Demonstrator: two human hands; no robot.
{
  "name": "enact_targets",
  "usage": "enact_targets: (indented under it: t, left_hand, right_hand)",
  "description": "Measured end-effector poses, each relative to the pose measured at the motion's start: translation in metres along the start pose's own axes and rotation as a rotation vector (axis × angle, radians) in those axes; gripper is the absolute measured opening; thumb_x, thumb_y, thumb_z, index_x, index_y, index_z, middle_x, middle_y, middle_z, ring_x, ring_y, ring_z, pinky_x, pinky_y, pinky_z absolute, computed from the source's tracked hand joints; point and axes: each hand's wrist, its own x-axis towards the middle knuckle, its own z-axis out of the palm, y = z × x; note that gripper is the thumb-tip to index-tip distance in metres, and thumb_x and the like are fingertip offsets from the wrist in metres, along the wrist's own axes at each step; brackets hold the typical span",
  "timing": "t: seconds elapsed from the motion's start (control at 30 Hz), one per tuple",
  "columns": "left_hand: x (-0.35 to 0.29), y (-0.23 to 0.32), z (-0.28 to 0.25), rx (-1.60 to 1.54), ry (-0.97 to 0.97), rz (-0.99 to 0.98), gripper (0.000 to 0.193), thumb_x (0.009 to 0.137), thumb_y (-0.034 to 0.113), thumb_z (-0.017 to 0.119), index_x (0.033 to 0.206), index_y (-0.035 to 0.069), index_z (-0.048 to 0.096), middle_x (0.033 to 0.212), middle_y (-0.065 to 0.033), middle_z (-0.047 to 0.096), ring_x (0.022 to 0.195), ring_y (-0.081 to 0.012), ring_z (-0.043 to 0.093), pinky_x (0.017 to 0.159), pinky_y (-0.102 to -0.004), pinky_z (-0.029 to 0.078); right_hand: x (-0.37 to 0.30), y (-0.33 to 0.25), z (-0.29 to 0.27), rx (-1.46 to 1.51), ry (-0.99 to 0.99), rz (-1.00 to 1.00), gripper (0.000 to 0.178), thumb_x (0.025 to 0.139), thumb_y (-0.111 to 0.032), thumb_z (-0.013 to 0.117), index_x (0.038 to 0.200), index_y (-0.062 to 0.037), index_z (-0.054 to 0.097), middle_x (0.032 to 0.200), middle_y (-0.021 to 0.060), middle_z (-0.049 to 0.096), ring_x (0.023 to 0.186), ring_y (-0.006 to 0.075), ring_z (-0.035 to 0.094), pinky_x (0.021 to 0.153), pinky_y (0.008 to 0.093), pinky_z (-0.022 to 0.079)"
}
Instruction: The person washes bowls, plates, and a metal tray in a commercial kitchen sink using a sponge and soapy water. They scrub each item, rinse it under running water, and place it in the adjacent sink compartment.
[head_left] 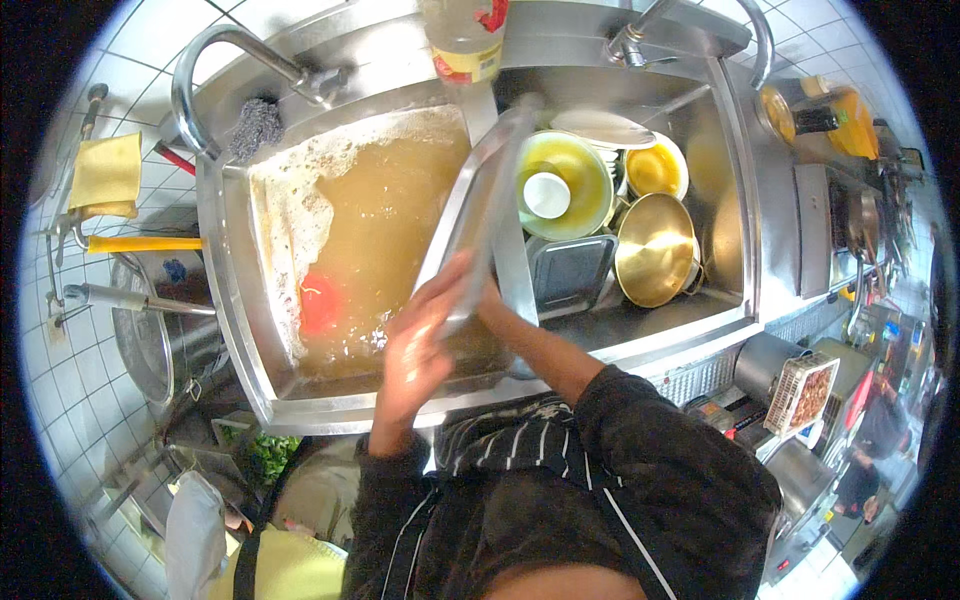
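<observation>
A rectangular metal pan [478,200], smeared by motion, is tilted on edge over the divider between two sink basins. My left hand [418,335] grips its near end, fingers laid along the edge. My right hand [490,300] reaches in behind the pan's near end, and its fingers are hidden there. To the left, the basin holds cloudy brown water [390,210] with foam [290,220] along its far and left sides. A red round thing [318,303] shows in that water. The right basin holds a golden metal bowl [655,250], a dark rectangular tray [572,272] and a pale green bowl [585,180] with a white cup [547,195].
Faucets [240,45] [640,40] rise behind the basins. A bottle [465,45] stands at the back between them. A steel-wool scrubber [257,130] sits on the left rim. A yellow handle [145,244] juts toward the sink, and a large metal pot [150,330] stands left.
</observation>
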Motion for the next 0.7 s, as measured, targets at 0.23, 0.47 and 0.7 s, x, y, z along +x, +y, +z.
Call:
enact_targets:
  t: [0.23,0.47,0.7]
  left_hand:
    - [0.138,-0.039,0.104,0.676,-0.364,0.406,0.050,0.074,0.000,0.051,0.121,0.014,0.058,0.125,-0.0122,0.056,0.116,-0.0340,0.052,0.102,-0.0444,0.039]
    - [0.177,-0.081,0.128,0.787,-0.201,0.469,0.047,0.079,0.000,0.048,0.125,0.010,0.053,0.130,-0.0160,0.051,0.120,-0.0347,0.048,0.109,-0.0502,0.026]
    - [0.073,-0.214,0.014,0.533,0.552,0.011,0.048,0.083,0.010,0.051,0.130,0.004,0.045,0.125,-0.0173,0.053,0.124,-0.0329,0.044,0.106,-0.0420,0.031]
  right_hand:
    - [-0.068,-0.050,-0.011,-0.091,-0.367,-0.287,0.033,0.089,-0.026,0.052,0.113,-0.0042,0.057,0.123,0.0159,0.052,0.111,0.0284,0.050,0.093,0.0396,0.040]
    - [-0.075,-0.029,-0.011,0.012,-0.387,-0.370,0.033,0.081,-0.019,0.059,0.111,-0.0050,0.057,0.115,0.0163,0.054,0.106,0.0322,0.052,0.091,0.0416,0.042]
    - [0.017,-0.072,-0.054,-0.938,-0.247,-0.912,0.027,0.073,-0.012,0.063,0.099,-0.0079,0.059,0.098,0.0147,0.055,0.092,0.0336,0.056,0.081,0.0422,0.047]
